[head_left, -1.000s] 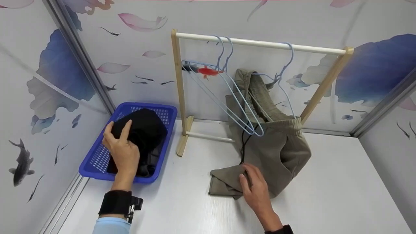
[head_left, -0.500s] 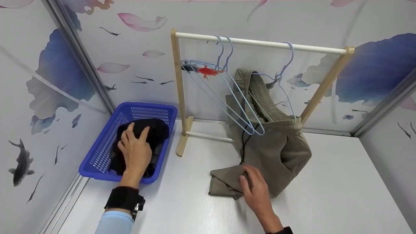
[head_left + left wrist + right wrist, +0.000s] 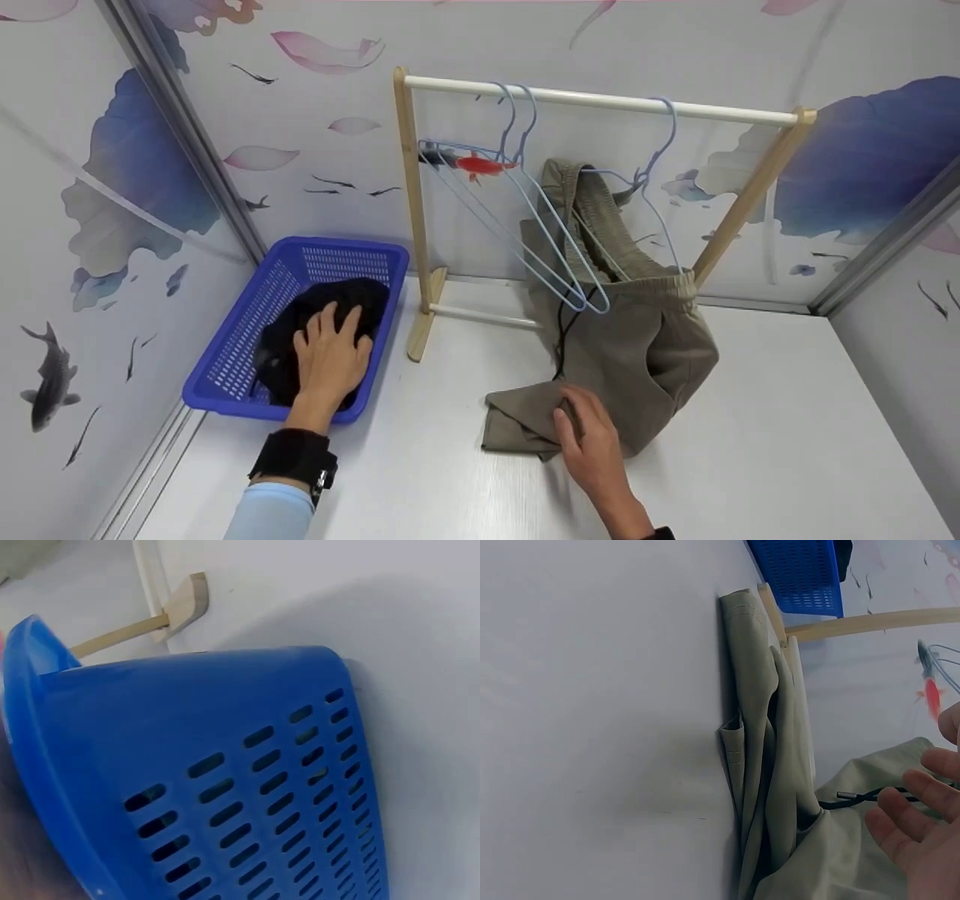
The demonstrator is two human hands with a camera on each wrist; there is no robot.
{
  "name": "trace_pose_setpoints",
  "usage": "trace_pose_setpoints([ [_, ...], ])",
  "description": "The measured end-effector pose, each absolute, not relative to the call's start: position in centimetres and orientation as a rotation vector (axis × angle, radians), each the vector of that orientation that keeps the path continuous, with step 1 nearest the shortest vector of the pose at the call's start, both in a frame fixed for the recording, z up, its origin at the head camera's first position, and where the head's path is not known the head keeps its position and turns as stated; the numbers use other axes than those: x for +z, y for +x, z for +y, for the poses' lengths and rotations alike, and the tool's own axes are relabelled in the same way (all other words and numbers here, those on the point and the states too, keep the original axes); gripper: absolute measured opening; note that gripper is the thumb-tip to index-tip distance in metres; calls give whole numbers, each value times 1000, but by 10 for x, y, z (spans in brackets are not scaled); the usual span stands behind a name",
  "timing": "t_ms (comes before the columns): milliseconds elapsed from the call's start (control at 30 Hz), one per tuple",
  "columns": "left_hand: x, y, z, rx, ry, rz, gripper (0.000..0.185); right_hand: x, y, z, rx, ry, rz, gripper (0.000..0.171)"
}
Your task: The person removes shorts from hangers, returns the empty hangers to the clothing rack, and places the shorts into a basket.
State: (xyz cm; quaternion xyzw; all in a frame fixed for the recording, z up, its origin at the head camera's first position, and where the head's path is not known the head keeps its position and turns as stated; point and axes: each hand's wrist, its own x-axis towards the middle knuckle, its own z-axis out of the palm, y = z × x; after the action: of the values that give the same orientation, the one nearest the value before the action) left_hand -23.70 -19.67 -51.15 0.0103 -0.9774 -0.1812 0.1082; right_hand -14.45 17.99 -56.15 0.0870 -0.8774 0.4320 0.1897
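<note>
White table [image 3: 750, 450], left hand [image 3: 330, 364] flat on black garment [image 3: 352, 296] in blue basket [image 3: 225, 360]; right hand [image 3: 589, 435] open-gripped on khaki trousers [image 3: 645, 352].

walls [image 3: 315, 90]: petal-and-fish print | table [image 3: 750, 450]: white | light: even, probably overhead

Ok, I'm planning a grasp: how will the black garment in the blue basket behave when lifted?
Probably floppy: the black garment lies bunched in the blue basket, flattened under the left hand. It will likely drape and unfold when raised. It looks light and unlikely to slip, being soft cloth.
</note>
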Motion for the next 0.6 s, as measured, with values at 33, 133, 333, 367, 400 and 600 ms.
trace_pose_setpoints([
  [33,-512,-237,-196,-518,32,-2895,54,-562,-144,180,1215,242,-2468,29],
  [133,-513,-239,-195,-484,36,-2952,55,-562,-144,181,1210,231,-2473,29],
  [333,-514,-243,-193,-474,60,-3065,57,-562,-143,182,1202,227,-2473,29],
  [367,-514,-243,-193,-474,61,-3080,57,-561,-142,182,1200,230,-2471,29],
  [400,-513,-243,-193,-478,62,-3092,58,-561,-142,183,1194,236,-2469,28],
  [600,-509,-241,-193,-530,60,-3119,62,-559,-141,184,1191,243,-2464,27],
])
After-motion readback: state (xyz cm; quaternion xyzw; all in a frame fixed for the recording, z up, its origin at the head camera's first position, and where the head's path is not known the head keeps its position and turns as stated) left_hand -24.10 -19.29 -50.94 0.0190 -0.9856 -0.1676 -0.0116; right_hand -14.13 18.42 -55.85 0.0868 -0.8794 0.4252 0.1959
